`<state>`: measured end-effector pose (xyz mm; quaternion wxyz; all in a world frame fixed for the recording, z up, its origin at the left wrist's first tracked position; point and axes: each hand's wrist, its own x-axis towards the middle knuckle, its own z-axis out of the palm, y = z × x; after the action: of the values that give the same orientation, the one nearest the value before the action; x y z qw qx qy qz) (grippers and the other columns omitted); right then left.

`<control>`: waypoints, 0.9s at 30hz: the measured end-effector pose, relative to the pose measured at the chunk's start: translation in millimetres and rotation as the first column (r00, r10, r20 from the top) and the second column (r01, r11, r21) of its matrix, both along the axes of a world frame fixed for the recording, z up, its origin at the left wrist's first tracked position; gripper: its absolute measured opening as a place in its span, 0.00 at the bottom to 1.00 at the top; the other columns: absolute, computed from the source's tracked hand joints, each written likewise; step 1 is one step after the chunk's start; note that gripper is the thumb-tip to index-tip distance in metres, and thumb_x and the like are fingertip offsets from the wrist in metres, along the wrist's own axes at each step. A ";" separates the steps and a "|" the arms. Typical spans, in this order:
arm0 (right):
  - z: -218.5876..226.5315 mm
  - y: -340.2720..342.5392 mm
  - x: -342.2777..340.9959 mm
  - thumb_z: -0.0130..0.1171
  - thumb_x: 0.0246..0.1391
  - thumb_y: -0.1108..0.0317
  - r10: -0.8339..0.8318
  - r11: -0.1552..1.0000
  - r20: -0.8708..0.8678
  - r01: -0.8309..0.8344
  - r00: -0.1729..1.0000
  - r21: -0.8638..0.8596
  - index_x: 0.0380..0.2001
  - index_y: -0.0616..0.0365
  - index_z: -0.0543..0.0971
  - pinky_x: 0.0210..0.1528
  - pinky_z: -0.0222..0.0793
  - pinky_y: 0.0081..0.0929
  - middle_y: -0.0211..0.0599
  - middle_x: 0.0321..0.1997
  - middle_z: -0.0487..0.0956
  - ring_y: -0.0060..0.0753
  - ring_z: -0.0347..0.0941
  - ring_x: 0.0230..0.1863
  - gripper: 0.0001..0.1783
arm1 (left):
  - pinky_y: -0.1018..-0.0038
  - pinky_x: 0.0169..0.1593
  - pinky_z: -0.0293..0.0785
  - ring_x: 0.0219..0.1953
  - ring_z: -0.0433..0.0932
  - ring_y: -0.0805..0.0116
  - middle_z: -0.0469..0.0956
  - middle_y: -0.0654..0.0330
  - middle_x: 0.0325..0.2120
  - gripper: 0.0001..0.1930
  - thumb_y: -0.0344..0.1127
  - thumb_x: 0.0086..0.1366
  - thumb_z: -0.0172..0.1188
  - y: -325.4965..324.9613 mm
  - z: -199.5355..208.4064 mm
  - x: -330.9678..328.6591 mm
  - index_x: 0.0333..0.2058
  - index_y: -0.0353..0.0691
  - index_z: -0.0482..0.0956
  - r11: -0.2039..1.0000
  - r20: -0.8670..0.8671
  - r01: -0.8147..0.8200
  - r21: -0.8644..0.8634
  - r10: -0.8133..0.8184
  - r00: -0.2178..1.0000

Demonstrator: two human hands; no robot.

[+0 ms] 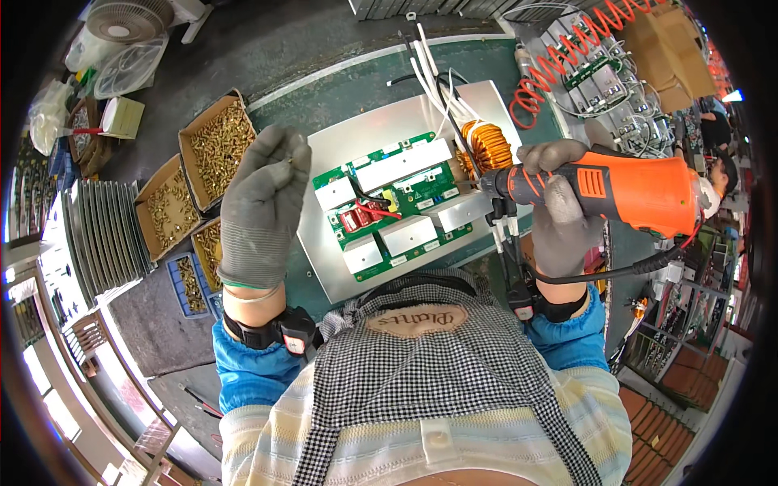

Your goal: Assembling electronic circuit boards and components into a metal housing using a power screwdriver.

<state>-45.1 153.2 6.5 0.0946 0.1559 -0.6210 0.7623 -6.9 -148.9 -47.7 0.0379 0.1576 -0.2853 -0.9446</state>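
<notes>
My right hand [562, 215], in a grey glove, is wrapped round an orange and black electric screwdriver [620, 190]. The tool lies level, its black nose toward a copper-wound toroid coil [486, 146]. My left hand [263, 194], also gloved, is closed in a pinch at the left edge of the metal plate. Something tiny may be between its fingertips, but I cannot make it out. On the bare metal plate [324, 271] lies a green circuit board [421, 190] with several silver heat-sink blocks [405, 235] and red and black leads [377, 212].
Cardboard boxes of small brass-coloured screws [215, 146] stand left, beside a blue tray [188, 285] and a row of stacked metal plates [101, 235]. White cables [429, 77] rise behind the coil. A red coiled hose [539, 85] hangs at the far right near finished-looking assemblies [600, 89].
</notes>
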 end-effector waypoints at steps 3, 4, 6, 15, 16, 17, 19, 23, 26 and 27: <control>-0.9 1.8 -3.1 0.63 0.51 0.76 0.067 0.997 -0.002 -0.067 0.998 0.033 0.40 0.65 0.74 0.49 0.73 0.34 0.39 0.38 0.76 0.32 0.74 0.43 0.12 | 0.64 0.68 0.69 0.60 0.71 0.51 0.70 0.42 0.53 0.16 0.14 0.66 0.40 -10.7 -15.7 1.8 0.52 0.24 0.66 0.980 -0.075 -0.007 0.199 0.022 0.997; -0.7 2.2 -5.1 0.63 0.51 0.76 0.121 0.991 -0.012 -0.121 0.993 0.049 0.40 0.65 0.75 0.49 0.73 0.34 0.39 0.38 0.76 0.32 0.74 0.43 0.13 | 0.64 0.67 0.70 0.60 0.72 0.50 0.71 0.41 0.53 0.16 0.15 0.67 0.40 -11.4 -20.0 2.6 0.52 0.24 0.66 0.974 -0.061 -0.012 0.228 0.026 0.998; -0.4 2.0 -10.7 0.65 0.49 0.76 0.227 0.969 -0.005 -0.225 0.974 0.097 0.40 0.66 0.75 0.49 0.73 0.33 0.37 0.37 0.77 0.31 0.74 0.43 0.14 | 0.66 0.66 0.73 0.59 0.73 0.50 0.71 0.40 0.53 0.14 0.16 0.68 0.40 -10.4 -26.1 4.3 0.52 0.24 0.67 0.959 -0.059 -0.006 0.282 0.023 0.998; -3.5 -12.5 -34.2 0.65 0.46 0.73 0.290 0.918 0.072 -0.299 0.954 0.261 0.50 0.60 0.68 0.42 0.73 0.34 0.33 0.34 0.75 0.30 0.74 0.33 0.27 | 0.84 0.43 0.80 0.40 0.78 0.72 0.78 0.54 0.44 0.15 0.35 0.75 0.49 -9.4 -27.8 9.2 0.54 0.31 0.68 0.997 0.041 -0.001 0.082 -0.002 0.999; -5.5 -13.3 -36.7 0.63 0.43 0.78 0.270 0.949 0.065 -0.277 0.961 0.151 0.53 0.60 0.66 0.40 0.74 0.33 0.35 0.33 0.76 0.30 0.75 0.33 0.31 | 0.85 0.40 0.79 0.37 0.77 0.74 0.78 0.56 0.42 0.16 0.37 0.75 0.50 -10.2 -28.2 10.5 0.54 0.32 0.68 0.999 0.090 -0.022 0.034 0.019 0.996; -7.8 -13.6 -39.1 0.60 0.40 0.83 0.231 0.970 0.098 -0.237 0.968 0.056 0.56 0.60 0.64 0.37 0.76 0.32 0.36 0.33 0.78 0.30 0.76 0.33 0.36 | 0.87 0.37 0.77 0.34 0.76 0.77 0.78 0.58 0.40 0.17 0.39 0.75 0.51 -11.1 -28.6 11.0 0.55 0.33 0.68 0.999 0.136 -0.042 -0.014 0.043 0.990; -10.2 -11.0 -41.4 0.58 0.40 0.84 0.241 0.969 0.082 -0.244 0.967 0.032 0.58 0.63 0.61 0.39 0.76 0.32 0.38 0.33 0.77 0.31 0.76 0.34 0.37 | 0.87 0.35 0.75 0.33 0.74 0.78 0.78 0.59 0.40 0.18 0.40 0.74 0.53 -10.9 -29.4 11.7 0.55 0.33 0.69 0.999 0.099 -0.026 -0.035 0.029 0.995; -6.8 -5.7 -38.6 0.60 0.42 0.82 0.392 0.918 0.064 -0.395 0.918 0.039 0.62 0.64 0.61 0.41 0.76 0.31 0.37 0.34 0.77 0.30 0.75 0.34 0.40 | 0.87 0.32 0.70 0.31 0.72 0.80 0.77 0.62 0.38 0.19 0.40 0.72 0.56 -4.3 -24.0 10.4 0.54 0.33 0.72 0.952 0.072 -0.025 -0.304 0.050 0.996; 7.5 -5.5 -30.1 0.66 0.43 0.69 0.375 0.913 0.098 -0.386 0.922 0.130 0.49 0.59 0.66 0.42 0.73 0.32 0.35 0.33 0.75 0.30 0.72 0.34 0.29 | 0.86 0.32 0.70 0.31 0.72 0.80 0.78 0.61 0.38 0.18 0.40 0.72 0.57 -0.4 -9.1 11.0 0.52 0.31 0.73 0.939 0.076 0.048 -0.340 -0.023 0.997; 13.1 -7.3 -25.3 0.69 0.44 0.63 0.345 0.924 0.101 -0.357 0.933 0.137 0.42 0.57 0.68 0.42 0.71 0.32 0.34 0.32 0.74 0.30 0.71 0.34 0.25 | 0.86 0.32 0.70 0.31 0.72 0.80 0.78 0.60 0.38 0.19 0.40 0.72 0.57 1.3 -2.9 11.6 0.52 0.31 0.73 0.930 0.064 0.068 -0.361 -0.048 0.997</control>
<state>-70.4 145.9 19.6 -0.0791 0.2425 -0.6430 0.7221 4.7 -147.6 -50.6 0.0306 0.1651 -0.4602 -0.8718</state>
